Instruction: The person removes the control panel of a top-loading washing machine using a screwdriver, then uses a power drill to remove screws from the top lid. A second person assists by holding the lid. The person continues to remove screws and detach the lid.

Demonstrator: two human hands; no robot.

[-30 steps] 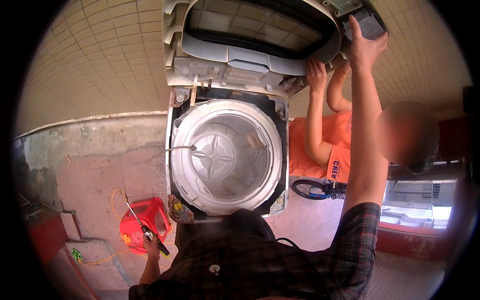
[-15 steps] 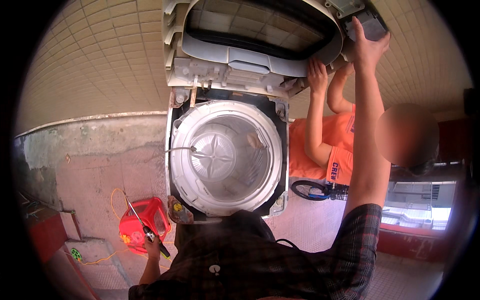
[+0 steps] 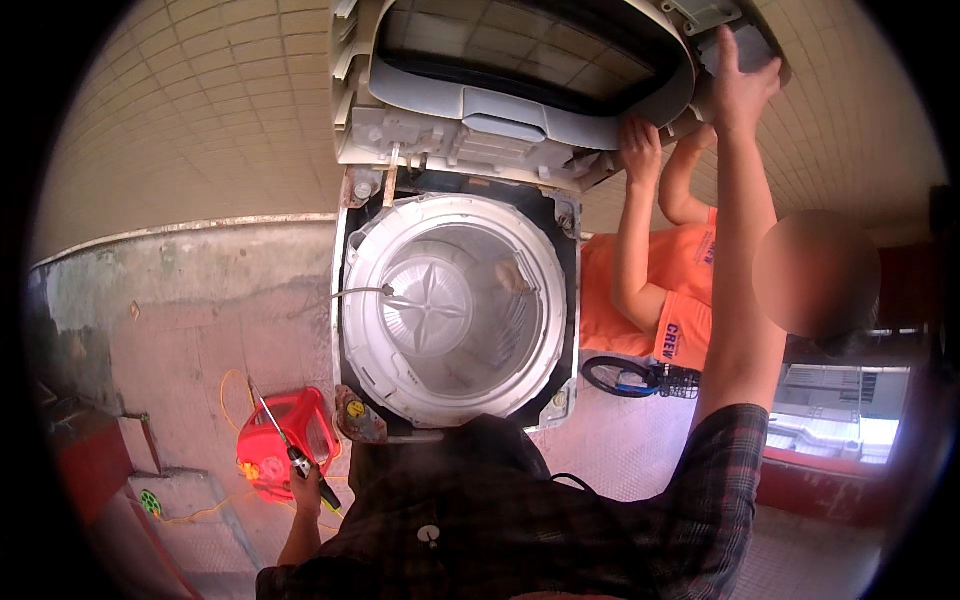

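Okay, left hand (image 3: pixel 307 487) has fingers wrapped round a power driver (image 3: pixel 298 460); right hand (image 3: pixel 743 97) splayed against raised washer top (image 3: pixel 575 130), can't tell if gripping.

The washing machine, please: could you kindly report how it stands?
Left hand holding power drill; right hand against grey box at corner of raised top cover. Wash tub exposed. Co-worker's hands at cover's lower edge, near right hand.

Beige tiled wall (image 3: pixel 190 130), upper left; pinkish floor (image 3: pixel 170 350) below. Red plastic container (image 3: pixel 262 460) on floor, yellow-orange cord (image 3: pixel 223 395) looping beside it; green reel (image 3: pixel 150 502) farther left. Right: bicycle (image 3: pixel 600 376) with dark basket (image 3: pixel 680 381); bright opening (image 3: pixel 835 410) beyond, red ledge (image 3: pixel 830 492) under it.
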